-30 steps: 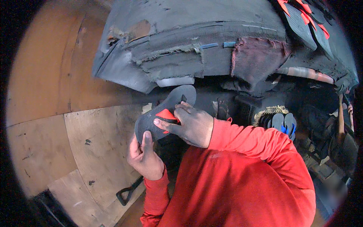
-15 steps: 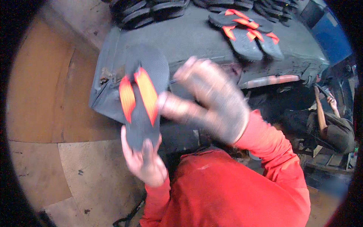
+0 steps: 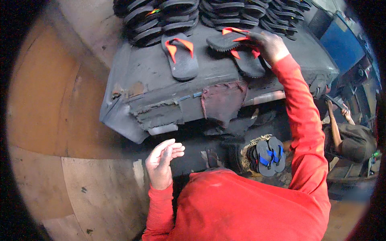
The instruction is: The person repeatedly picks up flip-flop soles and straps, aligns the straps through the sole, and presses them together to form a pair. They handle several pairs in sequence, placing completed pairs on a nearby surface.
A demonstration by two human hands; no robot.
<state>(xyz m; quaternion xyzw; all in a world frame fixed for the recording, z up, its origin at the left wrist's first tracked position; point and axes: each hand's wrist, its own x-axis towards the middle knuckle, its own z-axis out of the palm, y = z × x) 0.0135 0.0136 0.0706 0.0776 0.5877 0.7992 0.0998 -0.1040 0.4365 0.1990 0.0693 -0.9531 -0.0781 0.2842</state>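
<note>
At the far right of the table, my right hand (image 3: 272, 46) is closed on a black flip-flop (image 3: 226, 42) with orange straps, lifted at a tilt. Another flip-flop (image 3: 250, 65) with orange straps lies beneath it, partly covered. To the left, a single black flip-flop (image 3: 185, 66) with orange straps rests flat on the dark table top (image 3: 144, 72). My left hand (image 3: 161, 162) hovers in front of the table's near edge, holding nothing, its fingers loosely curled and apart from the thumb.
Stacks of black flip-flops (image 3: 179, 18) line the back of the table. A dark red cloth (image 3: 225, 100) hangs over its front edge. Blue-strapped flip-flops (image 3: 265, 160) sit low at the right. Another person (image 3: 350, 138) works farther right, beside a blue machine (image 3: 345, 36).
The flip-flop my left hand held is out of it, and one now lies on the table's left part. My right hand has reached far right and taken hold of another flip-flop.
</note>
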